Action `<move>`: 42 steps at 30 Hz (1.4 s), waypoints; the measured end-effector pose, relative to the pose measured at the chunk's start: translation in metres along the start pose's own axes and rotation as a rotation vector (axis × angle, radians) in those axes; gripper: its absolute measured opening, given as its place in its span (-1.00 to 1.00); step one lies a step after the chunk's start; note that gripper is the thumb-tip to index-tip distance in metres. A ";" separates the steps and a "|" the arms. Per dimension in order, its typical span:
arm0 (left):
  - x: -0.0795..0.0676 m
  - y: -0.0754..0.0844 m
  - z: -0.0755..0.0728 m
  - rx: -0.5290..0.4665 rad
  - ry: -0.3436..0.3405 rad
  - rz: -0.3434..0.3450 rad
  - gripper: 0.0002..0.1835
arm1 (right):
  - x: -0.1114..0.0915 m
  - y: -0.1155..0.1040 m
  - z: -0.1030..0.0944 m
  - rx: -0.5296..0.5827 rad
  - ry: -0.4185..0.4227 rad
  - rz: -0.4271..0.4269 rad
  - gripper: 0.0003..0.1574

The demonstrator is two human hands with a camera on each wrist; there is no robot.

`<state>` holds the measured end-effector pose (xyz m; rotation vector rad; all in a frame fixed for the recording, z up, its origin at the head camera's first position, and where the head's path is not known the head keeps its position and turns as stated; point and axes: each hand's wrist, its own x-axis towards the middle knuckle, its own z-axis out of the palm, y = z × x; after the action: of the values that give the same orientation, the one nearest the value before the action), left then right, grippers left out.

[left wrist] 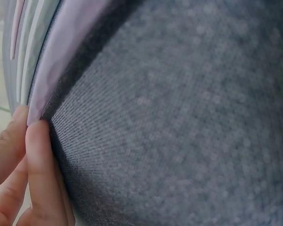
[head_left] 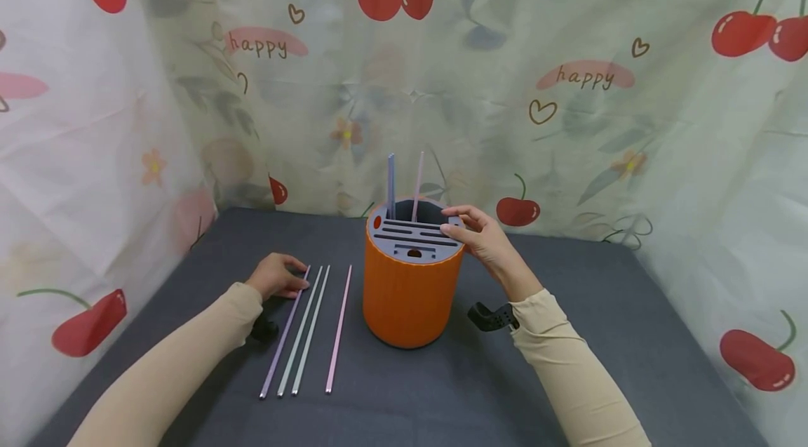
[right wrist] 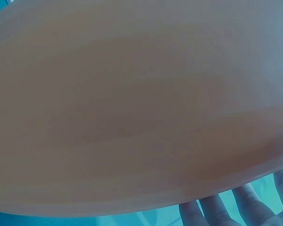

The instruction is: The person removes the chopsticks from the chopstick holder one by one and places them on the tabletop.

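Observation:
My left hand (head_left: 278,276) pinches the far end of a purple chopstick (left wrist: 61,56) lying leftmost in a row on the table. Beside it lie two pale green chopsticks (head_left: 304,335), and a pink chopstick (head_left: 339,331) lies a little apart on their right. An orange utensil holder (head_left: 410,299) stands upright to the right of the row, with a grey slotted top (head_left: 385,240). My right hand (head_left: 482,240) grips its right rim, thumb on the top; in the right wrist view, fingers (right wrist: 252,205) show past the holder's wall. Blue chopsticks (head_left: 391,184) and one pink chopstick (head_left: 419,184) stand in its rear opening.
A dark grey cloth (head_left: 442,405) covers the table. Behind and at both sides hangs a pale curtain (head_left: 442,82) printed with cherries and flowers. A black wrist strap (head_left: 492,317) is by the right cuff.

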<state>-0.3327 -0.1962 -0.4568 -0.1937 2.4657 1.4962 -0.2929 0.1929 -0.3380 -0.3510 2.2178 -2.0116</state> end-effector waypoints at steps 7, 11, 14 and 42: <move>-0.001 0.001 0.003 0.010 0.012 -0.013 -0.47 | -0.001 -0.001 0.000 0.005 0.000 0.010 -0.63; -0.002 0.003 0.003 0.019 0.014 -0.022 -0.47 | -0.001 -0.001 0.000 0.007 -0.005 0.007 -0.61; -0.003 0.004 0.003 0.025 0.014 -0.031 -0.46 | 0.000 0.000 0.000 0.010 -0.008 -0.002 -0.63; -0.018 0.085 -0.021 -0.271 -0.064 0.211 -0.44 | 0.000 0.000 -0.001 0.008 -0.006 -0.001 -0.68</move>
<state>-0.3393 -0.1761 -0.3703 0.0683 2.2843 1.8915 -0.2935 0.1934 -0.3376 -0.3572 2.2053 -2.0171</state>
